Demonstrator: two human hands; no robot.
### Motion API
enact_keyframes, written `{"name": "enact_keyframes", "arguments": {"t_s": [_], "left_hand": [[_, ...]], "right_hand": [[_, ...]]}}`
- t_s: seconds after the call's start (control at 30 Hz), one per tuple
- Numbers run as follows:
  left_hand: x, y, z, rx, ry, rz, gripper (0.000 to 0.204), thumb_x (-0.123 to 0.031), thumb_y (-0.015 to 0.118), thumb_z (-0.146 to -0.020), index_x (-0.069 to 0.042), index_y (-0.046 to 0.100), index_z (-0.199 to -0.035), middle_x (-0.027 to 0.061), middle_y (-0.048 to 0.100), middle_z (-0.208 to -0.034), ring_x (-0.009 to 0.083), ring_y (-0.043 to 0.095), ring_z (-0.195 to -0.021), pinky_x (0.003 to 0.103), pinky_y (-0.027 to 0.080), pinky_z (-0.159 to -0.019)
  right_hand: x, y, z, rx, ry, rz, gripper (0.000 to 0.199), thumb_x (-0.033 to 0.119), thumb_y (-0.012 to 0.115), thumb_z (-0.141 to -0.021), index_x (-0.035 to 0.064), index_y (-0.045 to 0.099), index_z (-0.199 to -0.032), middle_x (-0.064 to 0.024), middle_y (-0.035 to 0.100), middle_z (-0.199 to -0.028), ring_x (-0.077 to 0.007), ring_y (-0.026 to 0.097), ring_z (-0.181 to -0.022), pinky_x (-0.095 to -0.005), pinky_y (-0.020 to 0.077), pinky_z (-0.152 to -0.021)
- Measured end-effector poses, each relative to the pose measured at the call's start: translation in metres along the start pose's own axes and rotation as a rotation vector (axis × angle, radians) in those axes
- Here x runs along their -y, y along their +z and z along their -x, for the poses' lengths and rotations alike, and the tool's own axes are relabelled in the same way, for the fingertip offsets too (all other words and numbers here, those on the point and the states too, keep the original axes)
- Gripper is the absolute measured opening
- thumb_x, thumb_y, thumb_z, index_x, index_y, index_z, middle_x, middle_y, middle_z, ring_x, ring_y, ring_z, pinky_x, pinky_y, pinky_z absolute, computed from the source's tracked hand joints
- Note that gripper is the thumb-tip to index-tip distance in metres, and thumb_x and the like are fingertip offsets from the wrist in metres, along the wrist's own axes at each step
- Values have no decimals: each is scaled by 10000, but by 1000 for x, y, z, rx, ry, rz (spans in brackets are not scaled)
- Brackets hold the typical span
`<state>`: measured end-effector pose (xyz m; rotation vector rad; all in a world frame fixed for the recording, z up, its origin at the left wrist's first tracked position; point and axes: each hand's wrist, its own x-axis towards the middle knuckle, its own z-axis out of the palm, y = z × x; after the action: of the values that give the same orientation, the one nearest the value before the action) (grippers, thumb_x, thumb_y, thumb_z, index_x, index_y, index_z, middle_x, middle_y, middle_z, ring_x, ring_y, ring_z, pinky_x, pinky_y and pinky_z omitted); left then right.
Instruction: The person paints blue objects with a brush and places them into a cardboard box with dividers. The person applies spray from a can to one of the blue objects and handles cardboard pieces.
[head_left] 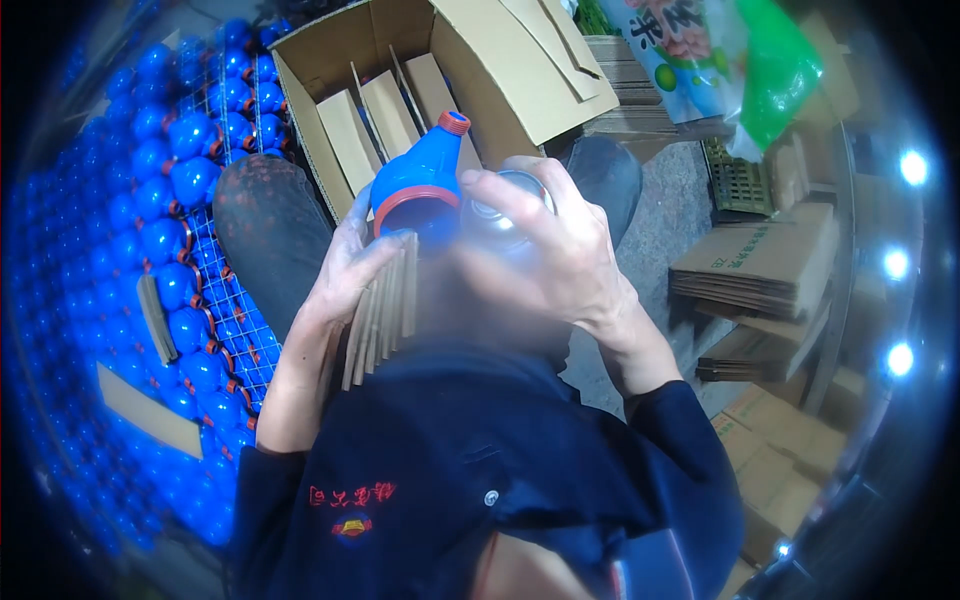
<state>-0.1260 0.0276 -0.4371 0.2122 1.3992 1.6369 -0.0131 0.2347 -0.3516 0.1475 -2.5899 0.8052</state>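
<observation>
In front of my lap my left hand (348, 262) grips a blue, bottle-shaped plastic shell (425, 165). The shell tilts, its narrow red threaded neck pointing away and its wide red-rimmed mouth facing me. Close on its right, the curled fingers of my right hand (572, 245) hold a clear, shiny round piece (518, 187), partly hidden by the fingers and blurred. A bundle of thin cardboard strips (385, 312) stands below my left hand. Just beyond both hands lies an open cardboard box (318, 160) with upright cardboard dividers (388, 112) inside.
Many blue shells with red rims (190, 180) fill the left side, with a wire grid (235, 320) among them. Flattened cartons (750, 265) are stacked at the right. A green plastic basket (738, 180) and a printed plastic bag (690, 60) are at the far right.
</observation>
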Motion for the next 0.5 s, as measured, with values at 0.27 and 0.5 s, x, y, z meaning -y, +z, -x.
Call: {"name": "enact_keyframes", "arguments": {"t_s": [0.27,0.5], "left_hand": [[-1,3,-1,44,152,-2,752,-149,675,-865,39,284,-1479,145,538,-1306,222,526,-1224,366,388,-1082],[9,-7,-3,70,127,63,727,-189,645,-869,57,318,-1469,165,527,-1346,232,508,-1254,359,381,-1084]], "right_hand": [[-2,-1,3,16,22,37,610,328,803,-760,206,577,-1313,-219,576,-1076,-328,684,-841,-379,590,-659],[-4,-3,4,48,18,44,603,304,809,-752,199,588,-1303,-221,586,-1072,-336,689,-848,-376,599,-673]]}}
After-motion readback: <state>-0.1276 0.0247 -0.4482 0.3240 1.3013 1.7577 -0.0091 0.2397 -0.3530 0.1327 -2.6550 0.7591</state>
